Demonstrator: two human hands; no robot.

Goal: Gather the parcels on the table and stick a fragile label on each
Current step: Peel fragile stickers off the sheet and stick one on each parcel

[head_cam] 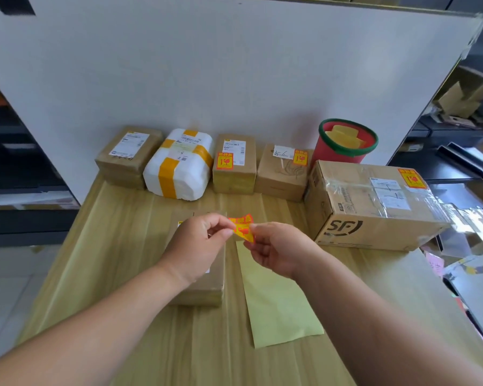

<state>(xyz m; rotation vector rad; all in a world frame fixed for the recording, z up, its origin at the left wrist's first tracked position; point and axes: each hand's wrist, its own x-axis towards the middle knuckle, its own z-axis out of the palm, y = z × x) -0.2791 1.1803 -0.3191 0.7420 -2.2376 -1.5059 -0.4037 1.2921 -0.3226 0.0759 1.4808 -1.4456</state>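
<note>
fragile label (243, 227) is up off the table (123, 260), pinched from both sides: left hand (198, 246) has its left edge in a thumb-and-finger grip, right hand (276, 252) has the lower right edge in a fingertip grip. both grips narrow, on the label only. label is curled, printed orange face up toward the camera, long axis running far-left to near-right.

nearest on the table: yellow-green backing strip (279, 307), flat, long axis near-to-far, leaning slightly left at the far end. just left of it, near brown parcel (207, 288) lies flat under the left hand, long axis near-to-far, top mostly hidden by the hand.

bare wood left of that parcel and along the near edge.

further out on the right, sf box (374, 201), orange label on its far right corner, reaches about to the table's right edge.

back row against the white board (234, 65), left to right: brown parcel (129, 154), white taped parcel (179, 165), labelled brown parcel (234, 165), labelled flat parcel (283, 171), red bucket (343, 143).
</note>
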